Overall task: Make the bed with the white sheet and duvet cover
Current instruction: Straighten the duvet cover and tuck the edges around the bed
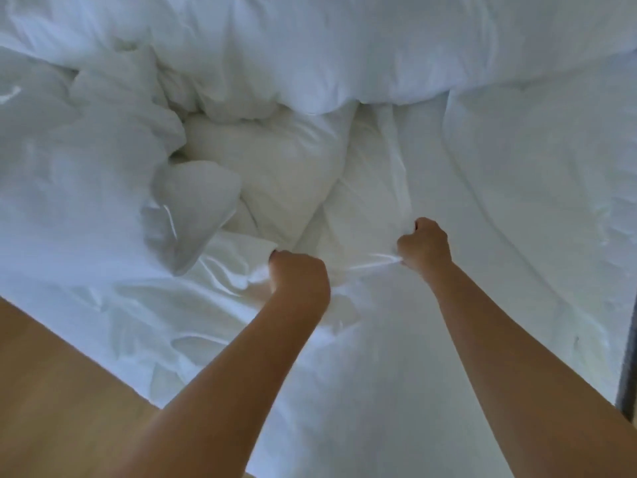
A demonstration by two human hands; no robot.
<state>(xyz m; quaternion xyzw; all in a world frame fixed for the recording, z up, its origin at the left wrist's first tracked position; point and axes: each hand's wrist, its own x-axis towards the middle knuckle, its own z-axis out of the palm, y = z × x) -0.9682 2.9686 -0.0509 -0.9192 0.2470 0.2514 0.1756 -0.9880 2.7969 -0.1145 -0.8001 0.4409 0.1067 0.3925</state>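
White bedding fills the view. My left hand (pixel 299 274) and my right hand (pixel 424 246) are both fisted, each gripping a fold of the same white duvet cover (pixel 372 339), and a taut edge of cloth stretches between them. Beyond my hands lies a crumpled white duvet (pixel 275 174), bunched in the middle and to the left. A thicker white roll of bedding (pixel 344 53) runs across the far side. Smooth white sheet (pixel 534 188) covers the right part of the bed. My fingertips are hidden in the cloth.
A light wooden floor (pixel 62 391) shows at the lower left, beside the hanging edge of the bedding. A dark vertical post or frame (pixel 629 374) stands at the right edge of the view.
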